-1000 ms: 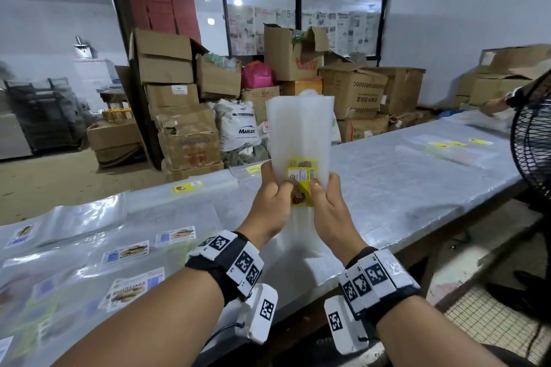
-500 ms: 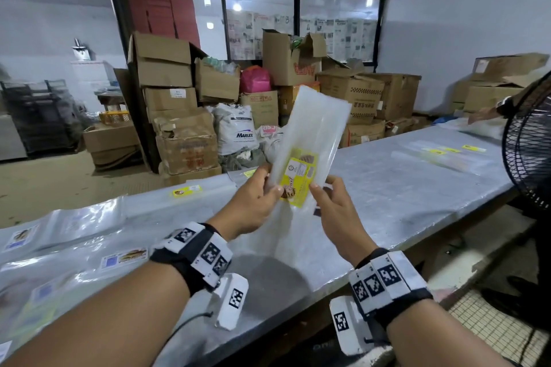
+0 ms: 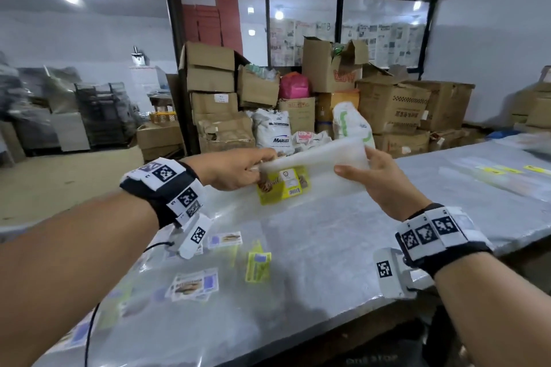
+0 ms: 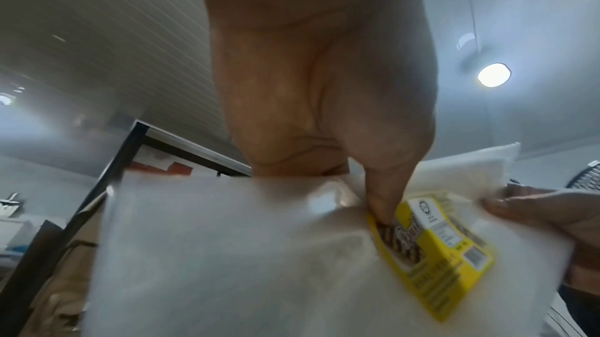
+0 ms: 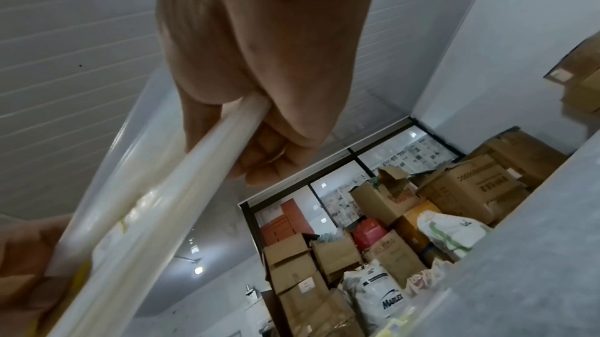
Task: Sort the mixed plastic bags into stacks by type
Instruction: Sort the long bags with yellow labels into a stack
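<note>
Both hands clamp one bundle of white plastic bags (image 3: pixel 316 167) in the air above the table (image 3: pixel 328 247): left hand (image 3: pixel 235 170) pinches the near-left end, thumb pressed on the yellow label (image 3: pixel 283 186), fingers behind; right hand (image 3: pixel 372 179) grips the opposite end, thumb on top and fingers curled under, as the right wrist view shows with the bundle edge (image 5: pixel 182 160) wedged between thumb and fingers. Bundle lies roughly level between the two grips, label side facing the person, probably so the print can be read to decide its type. Two-hand hold makes sense for limp, slippery film: one end alone would let the sheets fan out or slide. Left wrist view confirms the thumb (image 4: pixel 383 204) on the label's upper corner, label (image 4: pixel 444 247) tilted. Below the grip and toward the person, loose clear bags with printed labels (image 3: pixel 193 283) lie scattered on the table, one with a yellow-green print (image 3: pixel 258 265) just under the held bundle; these look unsorted. Well to the right of the right hand, bags with small yellow labels (image 3: pixel 504 171) lie in a row, possibly the matching stack, cannot confirm. Beyond the grip, cardboard boxes (image 3: pixel 393 110) and sacks. Step judged: identifying the bundle before placing it; sorting looks far from finished.
</note>
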